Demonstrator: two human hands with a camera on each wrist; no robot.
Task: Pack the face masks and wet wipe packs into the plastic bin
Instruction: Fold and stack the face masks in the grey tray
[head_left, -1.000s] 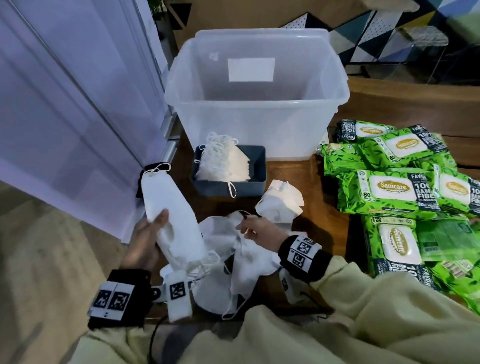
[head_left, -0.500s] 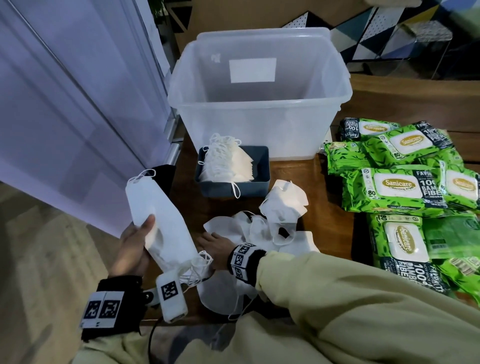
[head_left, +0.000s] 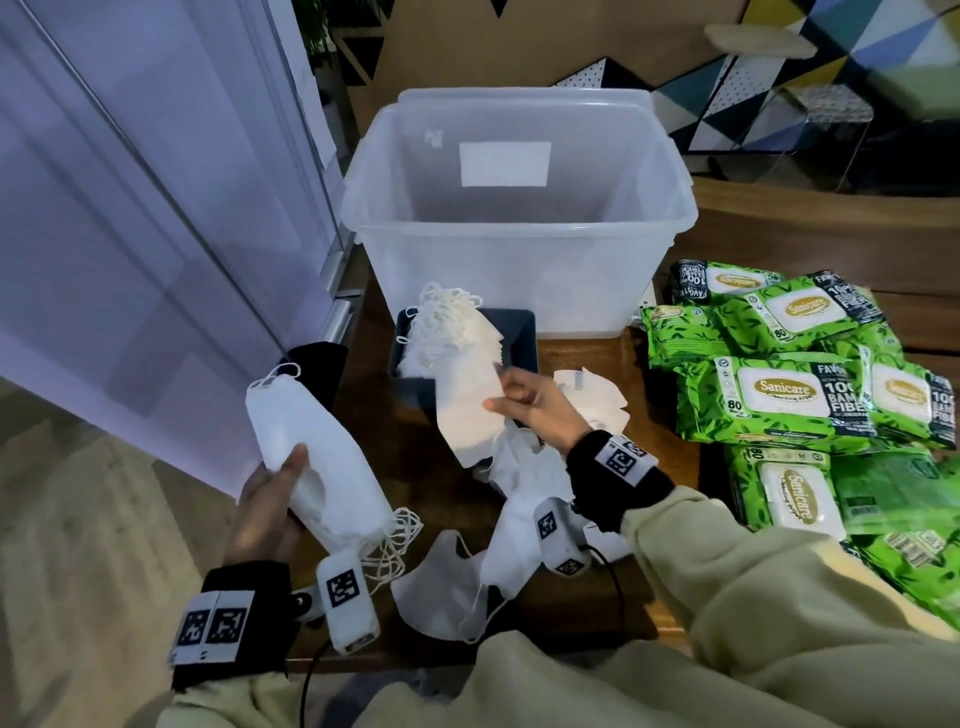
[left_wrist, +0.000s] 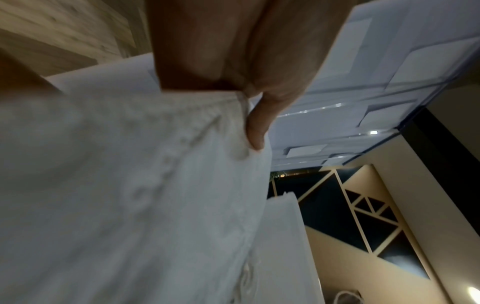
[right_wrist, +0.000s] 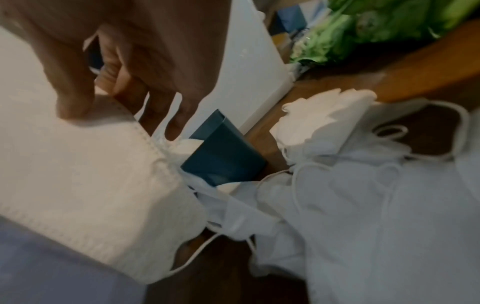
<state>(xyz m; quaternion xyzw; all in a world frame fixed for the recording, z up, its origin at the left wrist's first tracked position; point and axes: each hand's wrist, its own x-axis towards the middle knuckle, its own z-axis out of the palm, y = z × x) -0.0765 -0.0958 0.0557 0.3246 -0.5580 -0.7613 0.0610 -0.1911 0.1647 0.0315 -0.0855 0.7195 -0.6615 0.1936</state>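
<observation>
My left hand grips a stack of folded white face masks upright over the table's left edge; in the left wrist view the thumb presses the stack. My right hand pinches a single white mask lifted above the loose mask pile; the right wrist view shows this mask under the thumb. The clear plastic bin stands behind with nothing visible inside. Green wet wipe packs lie in a heap at the right.
A small dark blue tray with more masks sits against the bin's front wall. A white partition runs along the left. The wooden table shows between the masks and the wipes.
My right hand rose from the pile near the left hand, now holding one mask up in front of the blue tray. The left hand kept its stack almost still.
</observation>
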